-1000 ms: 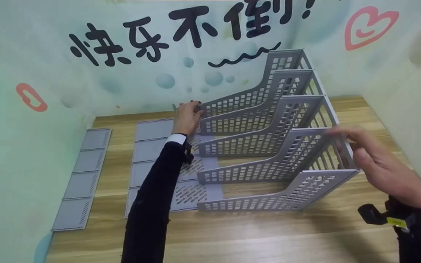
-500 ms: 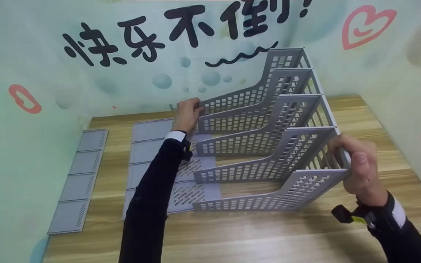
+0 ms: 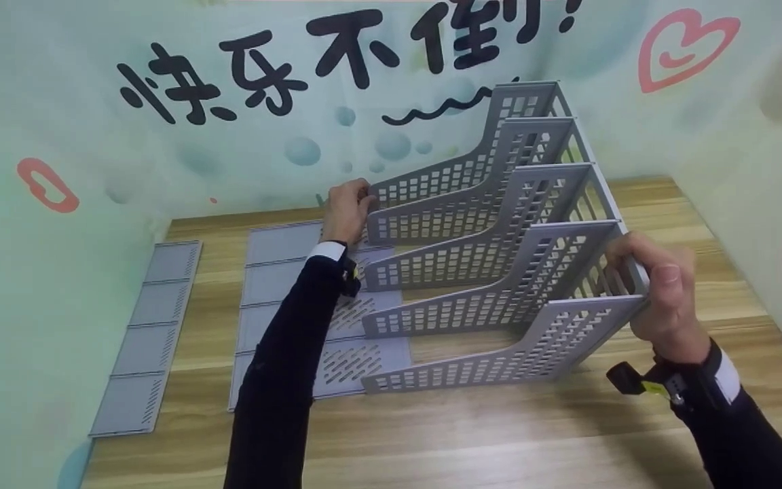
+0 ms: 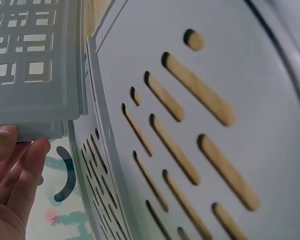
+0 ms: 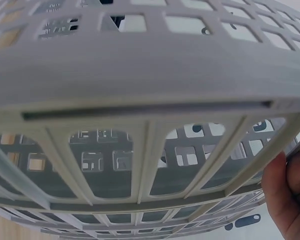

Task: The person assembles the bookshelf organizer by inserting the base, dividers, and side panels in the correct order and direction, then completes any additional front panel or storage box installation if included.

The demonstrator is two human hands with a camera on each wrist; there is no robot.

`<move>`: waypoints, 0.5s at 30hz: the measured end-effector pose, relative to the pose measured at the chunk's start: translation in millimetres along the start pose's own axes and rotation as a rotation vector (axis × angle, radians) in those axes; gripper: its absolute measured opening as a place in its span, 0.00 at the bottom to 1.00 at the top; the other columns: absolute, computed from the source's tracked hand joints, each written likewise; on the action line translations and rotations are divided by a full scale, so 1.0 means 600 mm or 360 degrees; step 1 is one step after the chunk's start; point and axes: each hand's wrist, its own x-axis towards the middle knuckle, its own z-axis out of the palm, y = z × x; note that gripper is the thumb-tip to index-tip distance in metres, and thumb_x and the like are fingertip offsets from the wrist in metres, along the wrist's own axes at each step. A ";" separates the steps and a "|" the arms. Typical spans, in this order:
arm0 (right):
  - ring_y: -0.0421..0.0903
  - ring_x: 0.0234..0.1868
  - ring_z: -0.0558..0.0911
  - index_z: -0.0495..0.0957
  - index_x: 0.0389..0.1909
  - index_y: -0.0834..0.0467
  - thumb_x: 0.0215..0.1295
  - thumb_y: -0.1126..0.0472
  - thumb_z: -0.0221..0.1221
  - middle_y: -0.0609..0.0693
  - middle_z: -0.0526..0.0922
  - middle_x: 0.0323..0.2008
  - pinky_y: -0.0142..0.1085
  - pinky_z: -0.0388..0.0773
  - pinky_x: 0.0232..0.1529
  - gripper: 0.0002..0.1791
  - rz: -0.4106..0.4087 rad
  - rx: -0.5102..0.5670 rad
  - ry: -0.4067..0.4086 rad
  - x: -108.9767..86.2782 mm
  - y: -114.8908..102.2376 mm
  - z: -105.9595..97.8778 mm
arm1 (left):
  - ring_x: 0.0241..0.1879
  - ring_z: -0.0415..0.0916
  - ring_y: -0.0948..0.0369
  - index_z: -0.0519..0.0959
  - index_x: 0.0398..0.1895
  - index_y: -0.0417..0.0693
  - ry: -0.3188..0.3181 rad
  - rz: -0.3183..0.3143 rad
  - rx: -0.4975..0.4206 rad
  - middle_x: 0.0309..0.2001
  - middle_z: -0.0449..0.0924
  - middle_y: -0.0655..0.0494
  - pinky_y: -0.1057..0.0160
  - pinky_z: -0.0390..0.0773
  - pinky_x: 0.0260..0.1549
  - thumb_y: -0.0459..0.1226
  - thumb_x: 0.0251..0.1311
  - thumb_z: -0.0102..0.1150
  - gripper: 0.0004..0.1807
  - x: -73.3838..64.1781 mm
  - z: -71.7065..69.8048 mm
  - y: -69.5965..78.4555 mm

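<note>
A pale green printed background surrounds the counter (image 3: pixel 459 441), whose near edge is out of view; the black writing (image 3: pixel 345 22) on it is cut off at the top of the head view. Over the counter's right half, reaching up near its far edge, stands a grey file rack (image 3: pixel 510 234) with five perforated dividers. Their low left ends overlap the wide panel (image 3: pixel 272 282) in view; whether they touch it is hard to tell. A dark sleeve (image 3: pixel 279 360) hides part of that panel. The narrow panel strip (image 3: pixel 150 346) lies along the counter's left edge.

The right hand (image 3: pixel 662 292) grips the rack's right end near the near corner, its fingers curled over and partly hidden. The left hand (image 3: pixel 347 212) pinches the far divider's low end; its fingertips are partly covered in the head view.

Compared with half a second ago, the rack's right end and the right hand are higher, while its left ends have barely shifted.
</note>
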 end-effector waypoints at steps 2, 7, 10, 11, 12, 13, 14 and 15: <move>0.38 0.11 0.60 0.69 0.15 0.66 0.75 0.36 0.42 0.48 0.64 0.09 0.24 0.50 0.16 0.39 0.0000 0.0021 0.0004 0.003 0.003 -0.001 | 0.40 0.79 0.56 0.83 0.48 0.43 0.0002 -0.0006 -0.0021 0.40 0.82 0.50 0.56 0.77 0.40 0.35 0.74 0.57 0.08 0.001 0.002 0.000; 0.39 0.12 0.61 0.70 0.16 0.68 0.75 0.38 0.44 0.50 0.65 0.10 0.23 0.53 0.16 0.38 0.0021 0.0092 0.0012 0.006 0.011 -0.003 | 0.39 0.80 0.55 0.83 0.48 0.42 0.0022 -0.0022 -0.0023 0.39 0.83 0.49 0.56 0.78 0.40 0.35 0.74 0.57 0.08 0.002 0.007 0.002; 0.39 0.12 0.63 0.71 0.16 0.68 0.75 0.39 0.43 0.50 0.66 0.10 0.22 0.56 0.17 0.38 0.0015 0.0074 0.0021 0.005 0.015 -0.003 | 0.40 0.80 0.55 0.84 0.49 0.43 0.0047 -0.0034 0.0025 0.40 0.83 0.50 0.57 0.78 0.40 0.36 0.73 0.58 0.09 0.003 0.008 0.004; 0.39 0.12 0.63 0.71 0.17 0.68 0.75 0.39 0.43 0.50 0.66 0.10 0.22 0.57 0.17 0.38 0.0011 0.0065 0.0023 0.005 0.016 -0.004 | 0.40 0.80 0.55 0.84 0.49 0.43 0.0055 -0.0033 0.0040 0.39 0.83 0.50 0.57 0.78 0.40 0.36 0.73 0.58 0.09 0.003 0.008 0.005; 0.39 0.12 0.63 0.71 0.16 0.68 0.75 0.39 0.43 0.50 0.66 0.10 0.22 0.57 0.17 0.38 0.0011 0.0067 0.0019 0.005 0.017 -0.005 | 0.39 0.80 0.55 0.84 0.48 0.43 0.0062 -0.0030 0.0048 0.39 0.83 0.50 0.56 0.78 0.39 0.36 0.73 0.58 0.08 0.004 0.008 0.006; 0.39 0.12 0.62 0.71 0.16 0.68 0.75 0.39 0.43 0.50 0.65 0.10 0.22 0.56 0.17 0.38 0.0012 0.0065 0.0017 0.005 0.018 -0.005 | 0.39 0.80 0.55 0.84 0.48 0.43 0.0069 -0.0024 0.0049 0.39 0.83 0.49 0.56 0.78 0.39 0.36 0.73 0.58 0.08 0.005 0.008 0.006; 0.38 0.12 0.62 0.71 0.16 0.68 0.75 0.38 0.43 0.50 0.65 0.10 0.22 0.56 0.17 0.39 0.0012 0.0052 0.0016 0.005 0.019 -0.006 | 0.39 0.80 0.55 0.84 0.47 0.43 0.0075 -0.0018 0.0053 0.39 0.83 0.49 0.56 0.78 0.39 0.35 0.73 0.58 0.08 0.005 0.008 0.006; 0.39 0.12 0.62 0.71 0.16 0.68 0.75 0.38 0.43 0.50 0.65 0.10 0.22 0.55 0.17 0.39 0.0011 0.0052 0.0010 0.006 0.019 -0.006 | 0.39 0.81 0.54 0.84 0.47 0.43 0.0079 -0.0011 0.0057 0.39 0.84 0.49 0.56 0.78 0.39 0.35 0.73 0.58 0.08 0.006 0.008 0.007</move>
